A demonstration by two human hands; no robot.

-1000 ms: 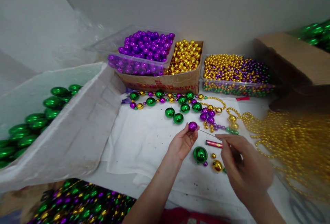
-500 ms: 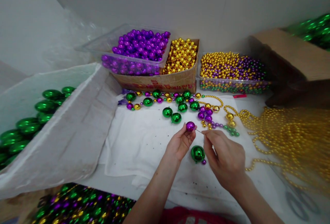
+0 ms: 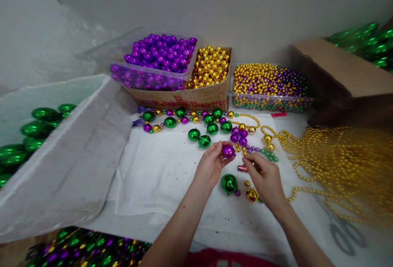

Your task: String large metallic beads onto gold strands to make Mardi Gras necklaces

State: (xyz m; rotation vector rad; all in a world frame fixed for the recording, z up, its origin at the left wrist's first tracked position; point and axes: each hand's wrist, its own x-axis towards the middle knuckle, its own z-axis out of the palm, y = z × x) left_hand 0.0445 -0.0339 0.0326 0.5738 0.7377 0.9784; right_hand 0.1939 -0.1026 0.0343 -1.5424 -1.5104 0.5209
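My left hand pinches a shiny purple ball between thumb and fingertips, a little above a white cloth. My right hand is just to its right, fingers pinched together close to the ball; what they hold is too thin to make out. Below the hands on the cloth lie a large green ball, a gold ball and a few small beads. A red lighter shows partly behind my right fingers. A strung row of green, purple and gold balls lies farther back.
At the back stand a clear tub of purple balls, a cardboard box of gold balls and a tub of small mixed beads. Gold bead strands pile at right. A white bin of green balls sits left. Scissors lie at the lower right.
My right hand has come in leftward toward the purple ball, closing the gap. The thin needle seen between the hands earlier no longer shows. The view has shifted slightly.
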